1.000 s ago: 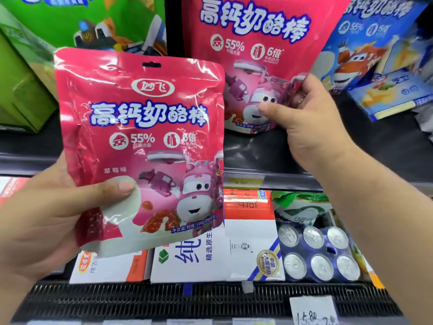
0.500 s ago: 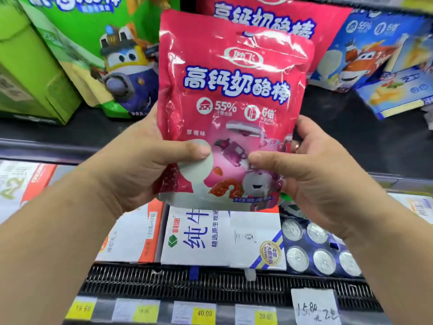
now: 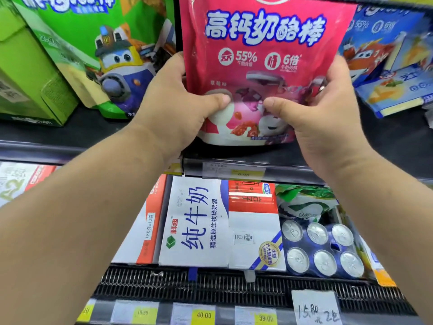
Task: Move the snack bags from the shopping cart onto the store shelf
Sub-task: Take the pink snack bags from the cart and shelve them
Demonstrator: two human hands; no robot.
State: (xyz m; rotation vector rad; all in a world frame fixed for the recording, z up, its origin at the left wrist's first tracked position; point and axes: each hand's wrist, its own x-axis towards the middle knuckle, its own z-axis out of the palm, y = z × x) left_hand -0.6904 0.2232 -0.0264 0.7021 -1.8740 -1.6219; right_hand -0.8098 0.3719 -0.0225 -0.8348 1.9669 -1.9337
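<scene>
A pink snack bag (image 3: 264,55) with white lettering and a cartoon plane stands upright on the dark upper shelf (image 3: 93,130), its bottom edge resting on the shelf surface. My left hand (image 3: 171,106) grips its lower left side, thumb pressed on the front. My right hand (image 3: 323,109) grips its lower right side in the same way. Any bag behind it is hidden. The shopping cart is out of view.
Green snack bags (image 3: 112,55) stand left of the pink one, and blue bags (image 3: 389,57) lean at the right. Below the shelf rail lie milk cartons (image 3: 194,221), a six-pack of cans (image 3: 321,249) and price tags (image 3: 203,315).
Both hands carried the pink bag up and forward from in front of the lower shelf onto the upper shelf. A second ago only my left hand held it, out to the left.
</scene>
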